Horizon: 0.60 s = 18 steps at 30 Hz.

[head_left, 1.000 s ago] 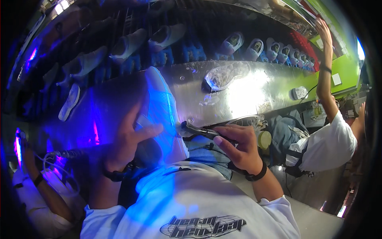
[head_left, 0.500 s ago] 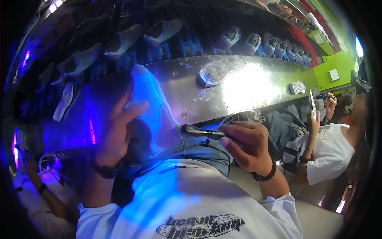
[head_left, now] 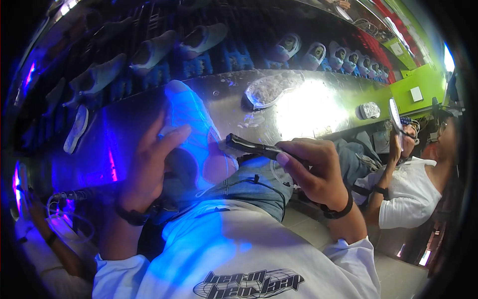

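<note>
1. Far left, I see a flat white shoe sole (head_left: 76,129).
2. My left grip (head_left: 149,167) holds a long white shoe lit blue (head_left: 189,117), toe over the shiny grey metal desk (head_left: 226,114).
3. My right grip (head_left: 316,172) pinches a thin black brush (head_left: 254,148) beside the shoe.

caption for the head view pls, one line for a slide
Left hand holding a blue-lit shoe, right hand a black brush close to its edge.

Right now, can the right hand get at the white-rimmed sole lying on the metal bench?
Probably yes: no obstacle shows between the right hand and the white-rimmed sole across the metal bench, but the hand holds a black tool.
</note>
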### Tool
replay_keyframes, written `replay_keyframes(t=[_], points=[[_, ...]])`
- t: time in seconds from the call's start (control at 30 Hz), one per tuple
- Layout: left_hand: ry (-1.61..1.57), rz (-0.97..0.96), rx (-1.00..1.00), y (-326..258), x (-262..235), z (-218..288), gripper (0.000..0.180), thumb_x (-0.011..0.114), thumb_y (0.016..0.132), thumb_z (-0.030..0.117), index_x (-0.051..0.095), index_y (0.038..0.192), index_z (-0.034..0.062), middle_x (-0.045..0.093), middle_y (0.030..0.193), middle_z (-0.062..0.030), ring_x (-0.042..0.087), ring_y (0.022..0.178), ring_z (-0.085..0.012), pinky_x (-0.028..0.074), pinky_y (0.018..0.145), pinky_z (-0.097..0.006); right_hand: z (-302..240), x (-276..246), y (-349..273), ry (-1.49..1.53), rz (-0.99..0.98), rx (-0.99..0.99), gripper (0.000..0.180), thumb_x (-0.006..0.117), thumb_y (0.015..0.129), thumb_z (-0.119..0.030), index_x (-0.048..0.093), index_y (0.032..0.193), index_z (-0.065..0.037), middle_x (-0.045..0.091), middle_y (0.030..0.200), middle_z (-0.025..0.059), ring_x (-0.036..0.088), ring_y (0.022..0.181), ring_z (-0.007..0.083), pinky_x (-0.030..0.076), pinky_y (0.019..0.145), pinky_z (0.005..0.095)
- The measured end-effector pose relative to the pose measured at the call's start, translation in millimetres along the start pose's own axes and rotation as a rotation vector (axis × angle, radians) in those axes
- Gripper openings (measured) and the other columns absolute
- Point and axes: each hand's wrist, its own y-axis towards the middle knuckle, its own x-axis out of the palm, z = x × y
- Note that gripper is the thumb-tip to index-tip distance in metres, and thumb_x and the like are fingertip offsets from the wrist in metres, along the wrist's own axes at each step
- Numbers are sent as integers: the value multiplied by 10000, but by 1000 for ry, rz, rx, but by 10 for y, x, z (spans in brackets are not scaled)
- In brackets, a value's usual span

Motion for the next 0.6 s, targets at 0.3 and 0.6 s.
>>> replay_keyframes(t=[0.3,0.6], points=[[-43,49,-101,19,-35,38,396,668,1024,256,594,1383,107,690,981,-2,696,735,-90,571,574,-270,-7,-71,-27,-51,2,-105,171,719,933,-92,752,1013,56,658,717,150,633,564,263,466,544,351],[-24,83,-214,30,-63,-69,350,666,1024,404,675,1243,132,657,878,9,693,696,-98,543,514,-282,-47,-194,103,-247,73,-328,215,774,818,-25,758,1024,36,643,700,139,618,549,265,454,515,365]])
